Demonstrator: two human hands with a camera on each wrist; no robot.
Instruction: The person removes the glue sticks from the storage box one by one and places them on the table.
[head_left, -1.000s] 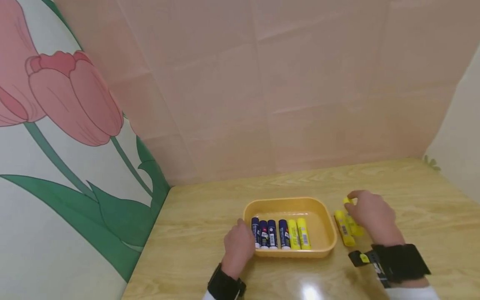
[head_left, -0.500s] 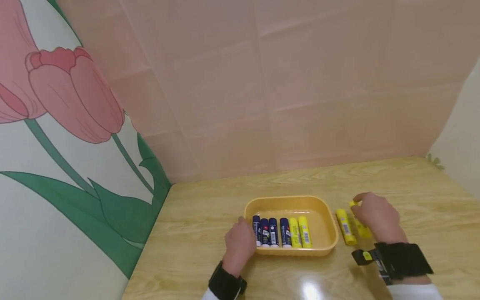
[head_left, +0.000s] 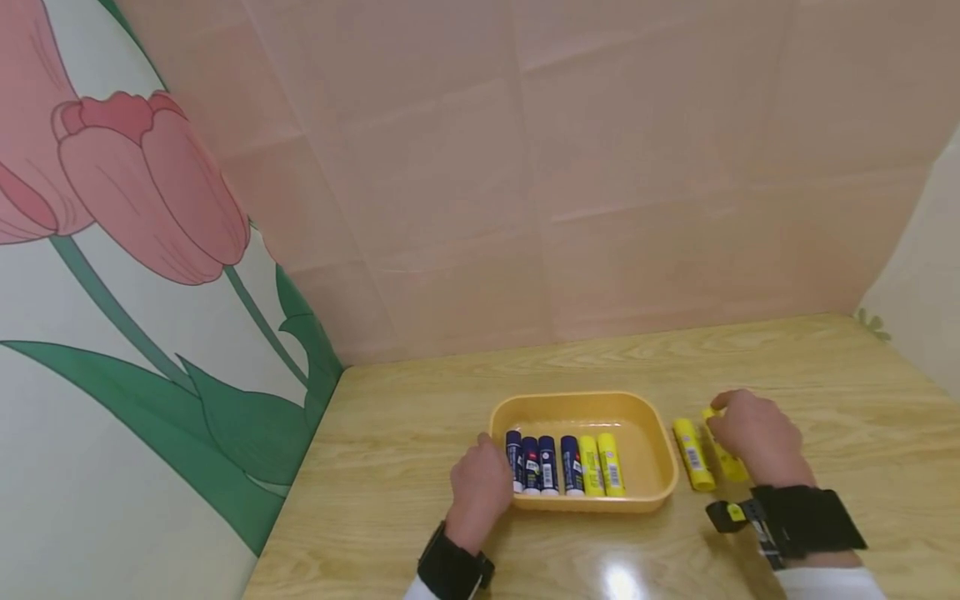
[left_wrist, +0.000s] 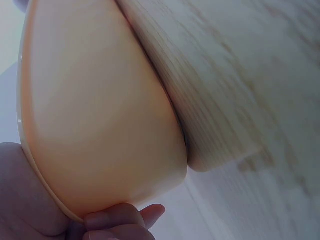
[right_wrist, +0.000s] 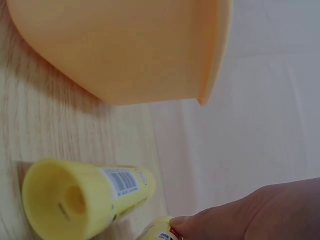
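Note:
A yellow-orange plastic tray (head_left: 641,458) stands on the table, with several dark blue glue sticks (head_left: 531,467) and two yellow glue sticks (head_left: 611,467) side by side in its left and middle part. My left hand (head_left: 480,485) grips the tray's left rim; the left wrist view shows its fingers (left_wrist: 117,216) curled against the outer wall. Right of the tray, my right hand (head_left: 761,437) pinches the upper end of a yellow glue stick (head_left: 729,462), its thumb (right_wrist: 200,222) on it in the right wrist view. Another yellow glue stick (head_left: 694,455) lies between that hand and the tray.
The wood-grain table (head_left: 390,450) meets a wall covered in creased pinkish sheeting (head_left: 450,208) at the back. A wall with painted tulips (head_left: 172,200) borders the left side, and a pale wall (head_left: 922,283) the right.
My right hand has shifted slightly right with the yellow glue stick, and the gap to the other loose yellow stick has widened. My left hand keeps its hold on the tray.

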